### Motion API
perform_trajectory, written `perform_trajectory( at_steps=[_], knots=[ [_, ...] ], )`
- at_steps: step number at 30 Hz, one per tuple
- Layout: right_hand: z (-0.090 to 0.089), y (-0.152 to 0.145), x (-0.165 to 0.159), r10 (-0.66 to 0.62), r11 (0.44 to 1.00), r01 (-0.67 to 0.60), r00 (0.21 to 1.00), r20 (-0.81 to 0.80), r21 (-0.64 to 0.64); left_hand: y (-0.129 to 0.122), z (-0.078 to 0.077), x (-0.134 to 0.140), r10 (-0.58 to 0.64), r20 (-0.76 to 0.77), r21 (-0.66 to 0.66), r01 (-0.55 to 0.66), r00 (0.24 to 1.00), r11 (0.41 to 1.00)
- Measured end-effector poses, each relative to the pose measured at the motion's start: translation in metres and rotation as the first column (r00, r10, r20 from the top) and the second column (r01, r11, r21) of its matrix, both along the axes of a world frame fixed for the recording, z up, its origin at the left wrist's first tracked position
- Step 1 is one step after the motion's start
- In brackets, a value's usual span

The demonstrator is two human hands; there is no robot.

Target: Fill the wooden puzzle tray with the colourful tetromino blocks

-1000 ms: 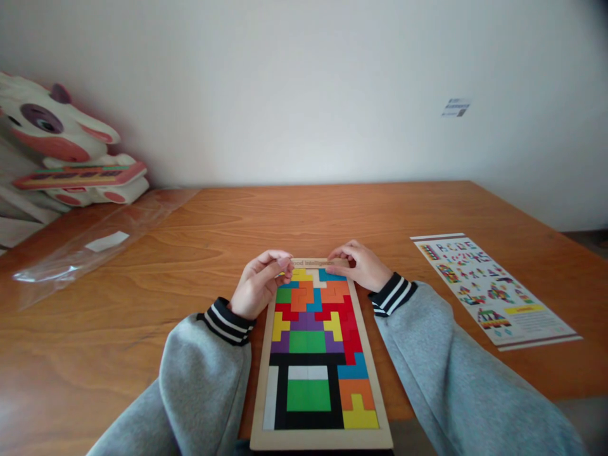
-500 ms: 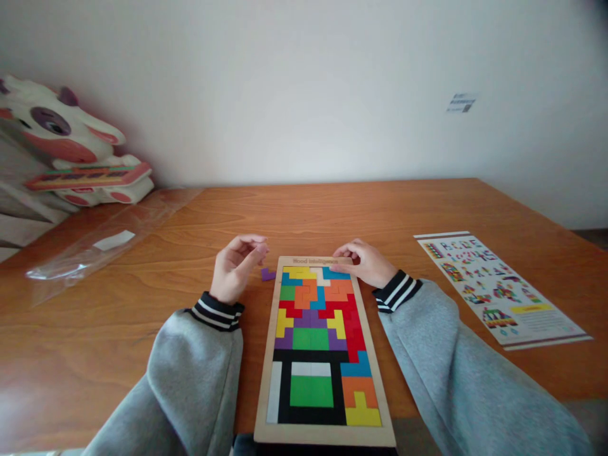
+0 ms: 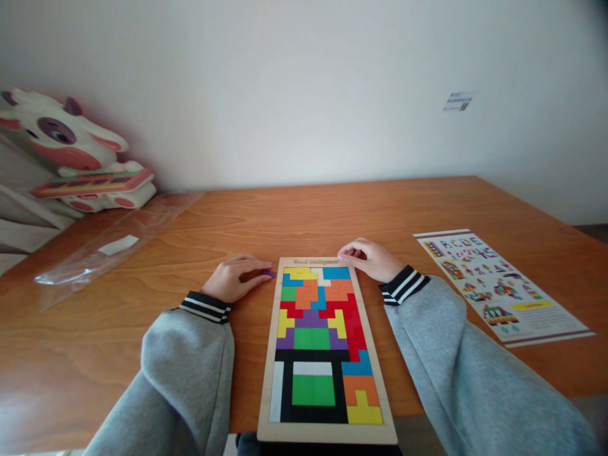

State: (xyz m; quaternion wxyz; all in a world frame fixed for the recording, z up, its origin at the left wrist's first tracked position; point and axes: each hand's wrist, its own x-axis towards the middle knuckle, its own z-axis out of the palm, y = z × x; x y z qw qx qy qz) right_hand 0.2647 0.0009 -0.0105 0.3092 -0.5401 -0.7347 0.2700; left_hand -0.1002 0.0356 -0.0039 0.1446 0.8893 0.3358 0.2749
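A wooden puzzle board point(image 3: 327, 434) lies lengthwise in front of me, its frame filled with coloured block pieces. Near the top, a pale gap point(image 3: 320, 278) shows between yellow and blue pieces. Just left of the board's upper corner, my left hand point(image 3: 237, 277) pinches a small purple puzzle piece point(image 3: 269, 273) at the tabletop; the fingers cover most of it. My right hand point(image 3: 370, 258) is at the upper right corner of the frame, thumb and curled fingers closed on its edge.
A printed pattern sheet point(image 3: 503, 285) lies to the right on the wooden table point(image 3: 332, 215). At the left are a clear plastic bag point(image 3: 114, 247) and a cow-shaped toy keyboard point(image 3: 90, 155). A small label point(image 3: 458, 101) is on the wall behind.
My left hand has come down and closed on the purple piece, which lay loose on the table. My right hand has slid off the blue piece to the frame's corner.
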Motion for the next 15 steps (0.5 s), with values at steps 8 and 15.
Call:
perform_trajectory(
  at_steps=[8,15],
  knots=[
    [0.006,-0.002,-0.001,-0.070,0.994,0.068,0.997,0.023,0.080,-0.005,0.006,0.010,0.086,0.141,-0.055,-0.078,0.986,0.995],
    [0.024,-0.020,-0.045,0.017,1.000,-0.018,0.985,-0.170,-0.005,-0.029,0.008,0.063,0.115,0.436,-0.203,-0.027,0.893,0.979]
  ],
)
